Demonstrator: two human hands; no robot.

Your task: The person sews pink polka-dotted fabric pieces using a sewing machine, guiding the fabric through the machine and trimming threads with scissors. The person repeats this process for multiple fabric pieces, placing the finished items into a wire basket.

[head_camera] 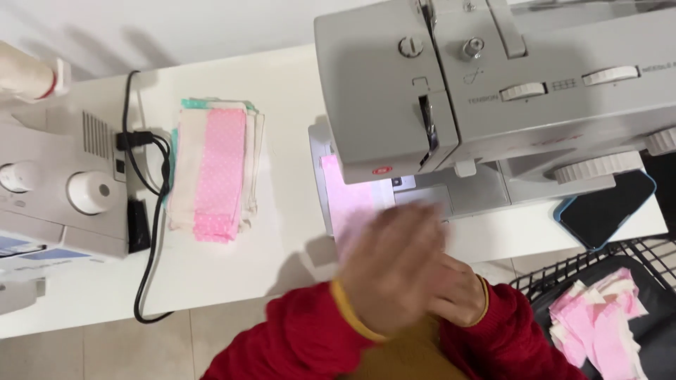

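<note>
Head view. Your left hand (394, 271) — blurred, fingers spread flat — presses a pink fabric strip (346, 200) lying on the bed of the grey sewing machine (486, 91), just under the needle area. Your right hand (461, 292) sits beside it; whether its fingers grip anything cannot be told. Far left on the desk (282, 253): a stack of folded pink-and-cream pieces (215, 165), seemingly waiting. Near right: wire basket (556, 281) with a pile of pink pieces (598, 324), seemingly finished — work looks midway.

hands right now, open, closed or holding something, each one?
Left hand: blurred, spread flat over the pink fabric piece on the sewing machine; grip cannot be told.
Right hand: curled, partly hidden; cannot be told.
</note>
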